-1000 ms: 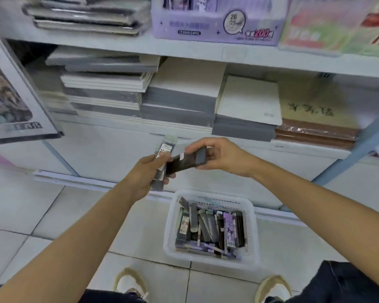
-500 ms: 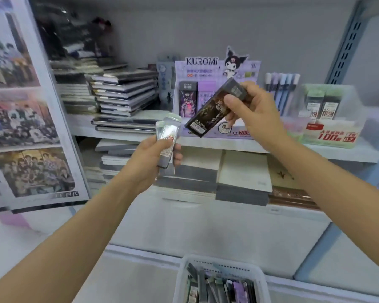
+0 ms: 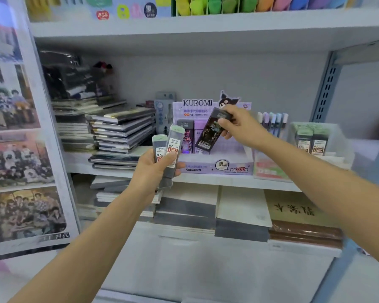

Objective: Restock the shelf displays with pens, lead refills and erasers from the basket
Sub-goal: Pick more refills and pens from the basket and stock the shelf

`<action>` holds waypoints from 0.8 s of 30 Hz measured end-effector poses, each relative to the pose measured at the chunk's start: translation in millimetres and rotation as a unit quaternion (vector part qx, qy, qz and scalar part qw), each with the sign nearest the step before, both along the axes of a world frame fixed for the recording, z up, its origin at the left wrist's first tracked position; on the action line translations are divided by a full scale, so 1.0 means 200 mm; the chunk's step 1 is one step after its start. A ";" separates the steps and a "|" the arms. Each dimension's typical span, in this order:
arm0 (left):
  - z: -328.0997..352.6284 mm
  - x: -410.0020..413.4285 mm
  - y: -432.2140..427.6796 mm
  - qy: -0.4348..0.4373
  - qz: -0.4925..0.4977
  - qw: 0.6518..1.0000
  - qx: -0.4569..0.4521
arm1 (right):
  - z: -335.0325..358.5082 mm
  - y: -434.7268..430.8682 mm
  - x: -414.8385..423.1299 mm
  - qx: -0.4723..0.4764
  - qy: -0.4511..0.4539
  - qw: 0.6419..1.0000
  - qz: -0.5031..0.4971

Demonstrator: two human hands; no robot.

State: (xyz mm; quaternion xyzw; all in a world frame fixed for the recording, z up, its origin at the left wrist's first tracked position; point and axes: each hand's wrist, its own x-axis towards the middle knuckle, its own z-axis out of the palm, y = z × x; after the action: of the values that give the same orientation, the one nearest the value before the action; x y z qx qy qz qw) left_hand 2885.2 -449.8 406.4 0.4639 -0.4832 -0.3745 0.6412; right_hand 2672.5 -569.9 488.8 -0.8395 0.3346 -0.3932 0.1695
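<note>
Up at the middle shelf, the right grip pinches a dark lead case by its top end, tilted over the Kuromi display box, which holds a couple of cases at its left. Meanwhile the left grip is wrapped round green-capped refill tubes. Light, stiff, slick plastic I'd guess, so hold near the cap. On the right, the clear bin has matching tubes.

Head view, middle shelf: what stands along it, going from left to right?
stacked notebooks → blue-grey carded pack → Kuromi display box → pastel pens → clear tray of green-capped lead refills
</note>
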 end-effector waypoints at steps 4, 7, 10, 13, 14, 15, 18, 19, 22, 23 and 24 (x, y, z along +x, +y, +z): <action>-0.01 0.03 -0.03 0.004 -0.003 1.000 0.002 | -0.01 -0.02 0.04 -0.024 0.080 0.996 -0.015; -0.01 0.04 -0.05 0.020 -0.011 1.000 -0.008 | 0.01 -0.05 0.05 -0.020 0.064 0.998 -0.014; -0.01 0.04 -0.06 0.038 -0.009 0.999 -0.012 | 0.02 -0.06 0.09 -0.010 0.004 1.000 0.025; -0.01 0.04 -0.06 0.054 -0.007 0.998 -0.015 | 0.00 -0.07 0.15 0.010 0.011 0.998 0.056; -0.02 0.05 -0.06 0.056 -0.007 0.998 -0.015 | -0.02 -0.07 0.18 0.012 0.019 0.998 0.063; -0.02 0.05 -0.07 0.056 -0.007 0.998 -0.014 | -0.03 -0.06 0.20 0.010 0.027 0.997 0.065; -0.02 0.05 -0.07 0.058 -0.008 0.998 -0.010 | -0.04 -0.06 0.24 -0.009 0.052 0.997 0.058; -0.02 0.06 -0.07 0.060 -0.009 0.998 -0.008 | -0.03 -0.07 0.24 -0.018 0.069 0.996 0.056; -0.01 0.06 -0.07 0.058 -0.014 0.998 -0.004 | 0.02 -0.07 0.28 -0.047 0.132 0.989 0.050; -0.01 0.06 -0.07 0.058 -0.015 0.998 -0.003 | 0.04 -0.07 0.29 -0.055 0.151 0.986 0.047; -0.01 0.06 -0.07 0.058 -0.016 0.998 -0.003 | 0.04 -0.07 0.31 -0.062 0.167 0.983 0.043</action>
State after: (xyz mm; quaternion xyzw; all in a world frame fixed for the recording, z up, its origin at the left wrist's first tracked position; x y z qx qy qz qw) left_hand 2897.2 -464.5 404.2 0.4320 -0.4533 -0.4095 0.6635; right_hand 2735.0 -583.5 497.8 -0.9158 0.2965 -0.2602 0.0757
